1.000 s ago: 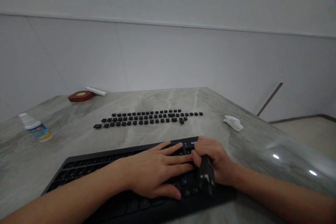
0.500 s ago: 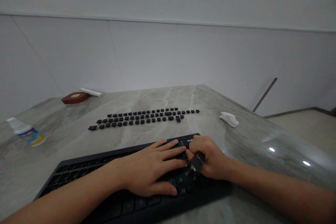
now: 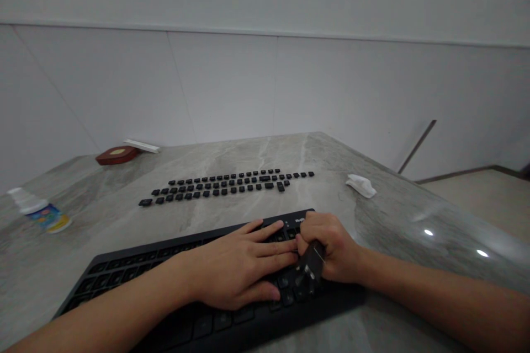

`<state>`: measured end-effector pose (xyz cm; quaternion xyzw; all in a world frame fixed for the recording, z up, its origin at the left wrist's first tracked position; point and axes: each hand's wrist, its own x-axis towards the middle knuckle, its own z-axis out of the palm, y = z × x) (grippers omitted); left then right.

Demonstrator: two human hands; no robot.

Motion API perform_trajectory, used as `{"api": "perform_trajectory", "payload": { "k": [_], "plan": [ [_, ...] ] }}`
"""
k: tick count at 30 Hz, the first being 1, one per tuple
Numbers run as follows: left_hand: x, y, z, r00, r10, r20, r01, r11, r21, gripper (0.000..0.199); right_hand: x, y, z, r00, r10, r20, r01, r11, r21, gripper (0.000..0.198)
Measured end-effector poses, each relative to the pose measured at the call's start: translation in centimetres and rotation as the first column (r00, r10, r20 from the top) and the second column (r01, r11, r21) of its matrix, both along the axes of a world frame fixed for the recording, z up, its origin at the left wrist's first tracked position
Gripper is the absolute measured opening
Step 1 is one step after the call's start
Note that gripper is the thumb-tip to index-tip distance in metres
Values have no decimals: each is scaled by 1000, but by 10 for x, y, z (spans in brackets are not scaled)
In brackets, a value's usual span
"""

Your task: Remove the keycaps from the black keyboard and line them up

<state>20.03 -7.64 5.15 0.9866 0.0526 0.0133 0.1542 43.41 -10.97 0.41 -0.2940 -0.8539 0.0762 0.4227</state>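
A black keyboard (image 3: 331,304) lies at a slant on the table; its upper rows show bare sockets where keycaps are off, while lower keys are still in place. Flat across its right half rests my left hand (image 3: 238,270), open with fingers spread, the fingertips close to my right hand. My right hand (image 3: 333,245) is closed in a fist around a dark-handled tool (image 3: 312,262) with shiny metal at its lower end, over the keyboard's right side. The tool's other end is hidden in the fist, so its exact kind is unclear.
Beyond the keyboard, several black keycaps (image 3: 265,178) are laid out in rows. A white spray bottle (image 3: 43,214) with a colourful label stands left. At the back are a reddish-brown box (image 3: 117,155) and a white strip (image 3: 143,146). Crumpled white tissue (image 3: 361,186) lies right.
My right fist and the tool have shifted very slightly, and the tool's metal end has tipped a little lower. My left hand stays nearly where it was on the keyboard.
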Motion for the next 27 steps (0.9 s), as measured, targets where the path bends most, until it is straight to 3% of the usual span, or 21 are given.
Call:
{"api": "perform_trajectory", "payload": {
  "k": [13,27],
  "plan": [
    [1,-2,-2,1000,24,-16,-23,997,75,58,-2,0,-1,995,79,56,-90,967,237,16],
    [0,-2,-2,1000,23,-9,-22,994,106,58,-1,2,-5,996,81,27,-85,981,173,17]
  ]
}}
